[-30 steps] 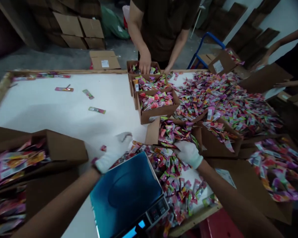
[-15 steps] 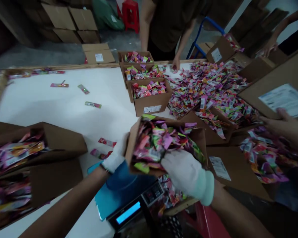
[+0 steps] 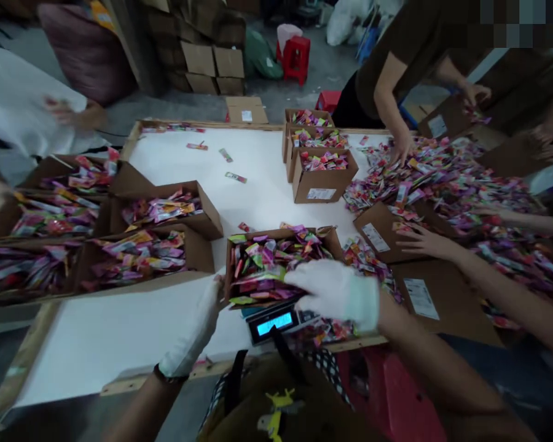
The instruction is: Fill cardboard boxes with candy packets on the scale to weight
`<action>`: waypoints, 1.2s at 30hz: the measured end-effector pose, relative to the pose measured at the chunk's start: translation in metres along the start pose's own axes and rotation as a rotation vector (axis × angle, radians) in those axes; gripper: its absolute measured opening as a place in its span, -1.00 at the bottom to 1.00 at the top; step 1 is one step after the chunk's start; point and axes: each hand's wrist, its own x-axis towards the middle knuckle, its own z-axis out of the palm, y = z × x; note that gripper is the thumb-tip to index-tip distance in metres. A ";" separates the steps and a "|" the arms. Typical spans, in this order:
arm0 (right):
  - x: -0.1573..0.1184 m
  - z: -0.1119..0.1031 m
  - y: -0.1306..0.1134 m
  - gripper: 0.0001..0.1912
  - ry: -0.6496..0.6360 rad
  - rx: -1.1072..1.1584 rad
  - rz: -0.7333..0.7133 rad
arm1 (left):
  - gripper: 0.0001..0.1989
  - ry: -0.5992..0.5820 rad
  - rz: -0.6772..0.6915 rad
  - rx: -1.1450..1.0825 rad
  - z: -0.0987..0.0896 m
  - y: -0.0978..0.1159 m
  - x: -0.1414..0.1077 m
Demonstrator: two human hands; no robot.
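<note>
A cardboard box (image 3: 343, 245) full of small wrapped packets (image 3: 276, 258) sits on a scale with a lit blue display (image 3: 274, 323). My left hand (image 3: 196, 328), in a white glove, lies along the left wall of this box with its fingers stretched out, their tips against the wall. Over the box's front right part is my gloved right hand (image 3: 334, 290), fingers extended across the packets. Whether a packet is under those fingers is hidden. The box covers most of the scale's platform.
Several filled boxes (image 3: 203, 215) stand on the left, and more (image 3: 325, 184) at the back. A large heap of packets (image 3: 424, 172) covers the right side. Co-workers' hands (image 3: 424, 240) reach in there; another person (image 3: 32, 98) is at far left. A wooden rim (image 3: 239, 127) edges the table.
The packet-filled box has gone from tilted above the scale to resting on it. My left hand is lower along its side. The view has swung left, bringing more filled boxes into sight.
</note>
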 end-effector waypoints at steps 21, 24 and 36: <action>0.074 0.022 0.020 -0.38 0.158 -0.035 0.038 | -0.52 0.179 -0.167 -0.139 -0.084 -0.048 -0.060; 0.069 0.023 0.037 -0.62 0.252 0.026 -0.043 | -0.44 0.176 -0.162 -0.128 -0.087 -0.054 -0.067; -0.117 -0.041 0.050 -0.87 0.883 0.357 0.108 | -0.37 0.093 -0.147 -0.037 -0.047 -0.039 -0.071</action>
